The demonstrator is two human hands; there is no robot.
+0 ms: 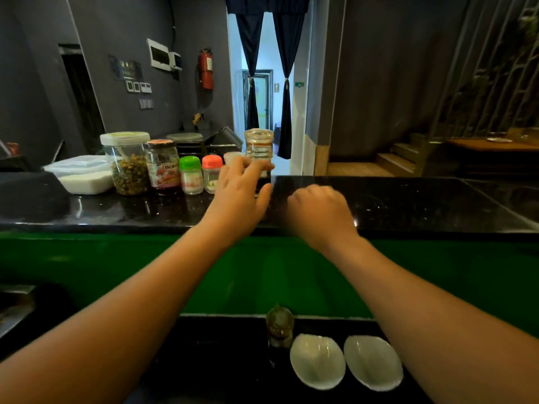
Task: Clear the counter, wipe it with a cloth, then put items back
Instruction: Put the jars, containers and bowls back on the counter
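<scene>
Several containers crowd the left part of the black tabletop point(408, 205) in the head view: a white lidded box point(84, 176), a big white-lidded jar point(127, 161), a red jam jar point(163, 167), a green-capped shaker point(190, 176), a pink-capped shaker point(212, 173) and a tall clear bottle point(259, 147) at the right end, near the far edge. The left hand point(242, 196) reaches to that bottle, fingers fairly straight across its lower front and thumb spread; I cannot tell whether it grips yet. The right hand point(320, 211) sits knuckles-up just beside it, fingers curled under and hidden, so what it holds, if anything, is unclear. No cloth shows.

Clearing seems barely started. The bottle is tall and narrow, so a sideways nudge could topple it off the far edge. A wide sweep could also knock the shakers.
</scene>
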